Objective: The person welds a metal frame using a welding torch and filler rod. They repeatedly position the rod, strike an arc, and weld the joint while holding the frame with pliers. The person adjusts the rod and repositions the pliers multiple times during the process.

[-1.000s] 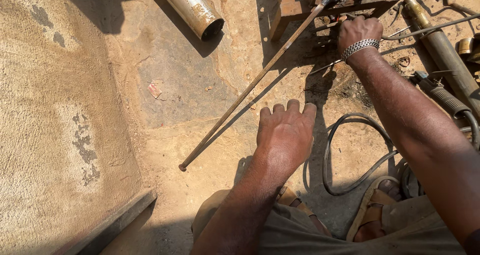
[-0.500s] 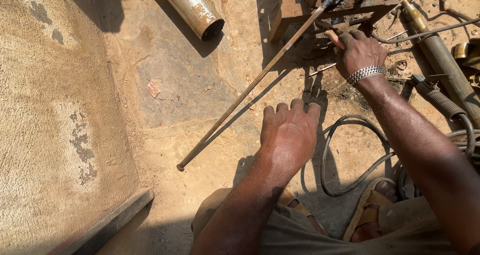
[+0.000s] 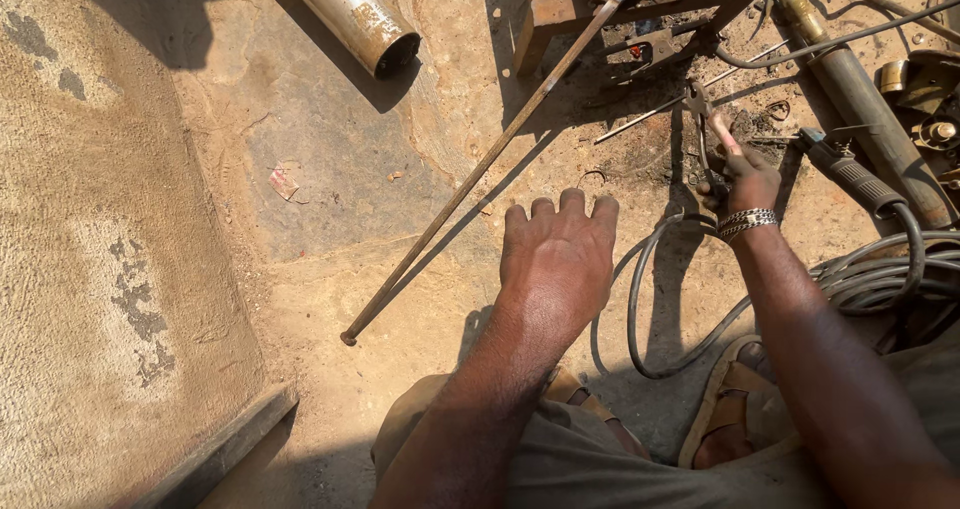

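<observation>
Fingers point(image 3: 722, 184) of right hand point(image 3: 745, 184) clenched on pliers point(image 3: 703, 129); left hand point(image 3: 558, 254) splayed, empty. Risk: coiled cable point(image 3: 640, 309) underfoot likely snags.

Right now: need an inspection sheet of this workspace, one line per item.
Surface: bare sandy ground, sunlit, with hard shadows.
Job's things: pliers held in the right hand; long thin metal rod lying diagonally, its upper end on a rusty metal frame.
Clutter: small scraps and dark debris by the frame; brass-tipped torch and fittings at the right edge.
Grippers: left hand open, fingers spread over the ground; right hand shut on the pliers.
Cables: grey cable looping past the sandals; more coils at the right.
Surroundings: metal pipe at the top; rough wall on the left.
</observation>
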